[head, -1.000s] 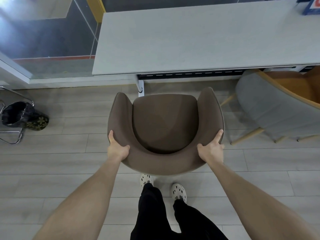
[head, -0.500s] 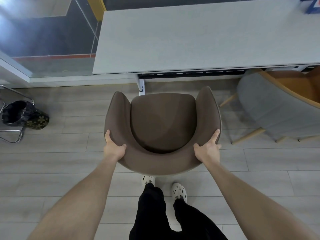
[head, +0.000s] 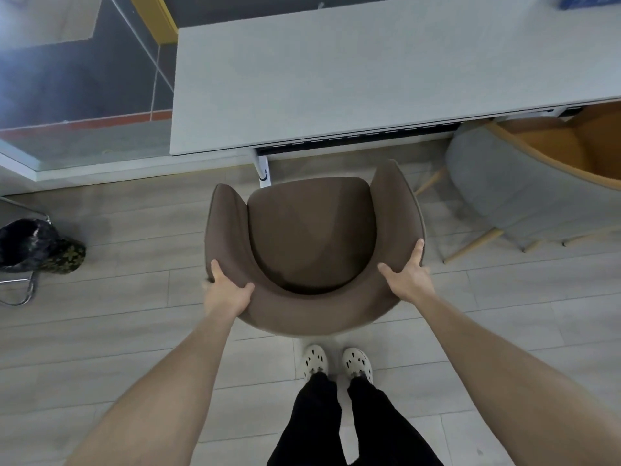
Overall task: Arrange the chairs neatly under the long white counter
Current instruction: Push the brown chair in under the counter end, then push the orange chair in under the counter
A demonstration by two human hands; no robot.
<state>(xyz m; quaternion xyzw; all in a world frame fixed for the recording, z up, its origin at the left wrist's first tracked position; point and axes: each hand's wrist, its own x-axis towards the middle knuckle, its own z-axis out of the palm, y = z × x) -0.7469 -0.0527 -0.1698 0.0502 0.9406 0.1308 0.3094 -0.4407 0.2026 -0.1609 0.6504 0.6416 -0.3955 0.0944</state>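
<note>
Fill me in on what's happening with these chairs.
A person grips the curved back of a brown chair, left hand and right hand on either side. The chair faces the long white counter but stands out on the floor, not yet tucked under it, with the counter's white leg just ahead of the seat. To the right, a grey and orange chair sits partly under the counter.
</note>
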